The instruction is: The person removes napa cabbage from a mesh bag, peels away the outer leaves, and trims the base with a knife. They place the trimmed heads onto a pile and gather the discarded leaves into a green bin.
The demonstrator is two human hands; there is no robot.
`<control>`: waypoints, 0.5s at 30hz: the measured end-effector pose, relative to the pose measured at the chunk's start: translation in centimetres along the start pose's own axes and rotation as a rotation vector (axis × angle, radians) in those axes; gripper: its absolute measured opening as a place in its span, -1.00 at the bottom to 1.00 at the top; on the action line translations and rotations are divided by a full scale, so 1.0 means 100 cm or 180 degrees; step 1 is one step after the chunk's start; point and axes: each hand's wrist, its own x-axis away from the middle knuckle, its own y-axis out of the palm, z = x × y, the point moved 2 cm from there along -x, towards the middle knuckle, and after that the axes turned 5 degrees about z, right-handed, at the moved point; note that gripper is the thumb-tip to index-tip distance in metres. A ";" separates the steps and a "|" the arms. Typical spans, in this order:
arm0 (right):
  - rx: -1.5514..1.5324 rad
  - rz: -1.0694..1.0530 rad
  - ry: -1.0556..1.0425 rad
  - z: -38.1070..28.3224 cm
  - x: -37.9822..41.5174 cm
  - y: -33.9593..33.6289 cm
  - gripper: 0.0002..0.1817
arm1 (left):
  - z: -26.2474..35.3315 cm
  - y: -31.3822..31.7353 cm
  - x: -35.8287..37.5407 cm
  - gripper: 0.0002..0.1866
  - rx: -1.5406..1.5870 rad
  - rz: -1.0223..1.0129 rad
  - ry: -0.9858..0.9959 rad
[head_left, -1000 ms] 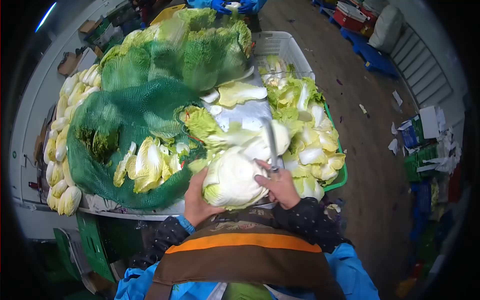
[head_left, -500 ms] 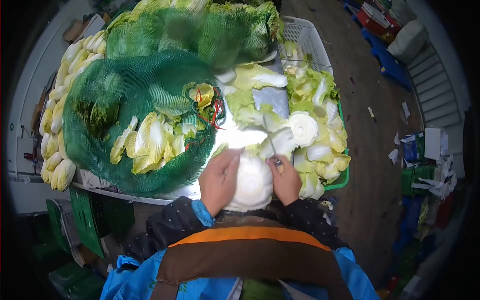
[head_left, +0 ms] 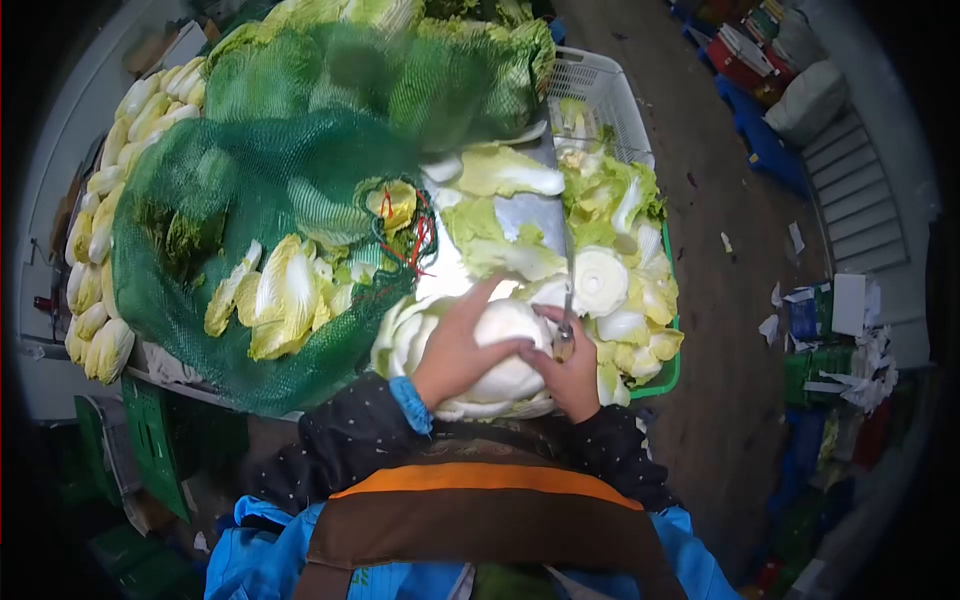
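Note:
A pale napa cabbage [head_left: 507, 378] lies at the table's front edge, close to my body, its white base towards the knife side. My left hand [head_left: 455, 350] grips it from the left, thumb and fingers spread around its side. In my right hand [head_left: 572, 372] is a knife [head_left: 569, 305], its narrow blade pointing away from me. The right thumb touches the cabbage near my left thumb. Just beyond the knife, a round white cut base [head_left: 600, 280] rests on trimmed leaves.
Green mesh netting [head_left: 270, 150] holding cabbage leaves covers the left of the table. Peeled yellow cabbages [head_left: 95, 290] are stacked along the far left. A green-rimmed crate [head_left: 672, 375] of leaves stands at right, with a white basket [head_left: 605, 85] behind. Loose leaves [head_left: 505, 170] lie mid-table.
The cabbage has been turned, and more of its leafy side now shows at left. My left hand has shifted over its top. My right hand has moved slightly, the knife now more upright.

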 end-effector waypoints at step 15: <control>-0.0130 -0.0581 -0.0305 0.023 -0.006 0.031 0.07 | -0.025 -0.037 0.027 0.00 -0.0643 0.0715 -0.0031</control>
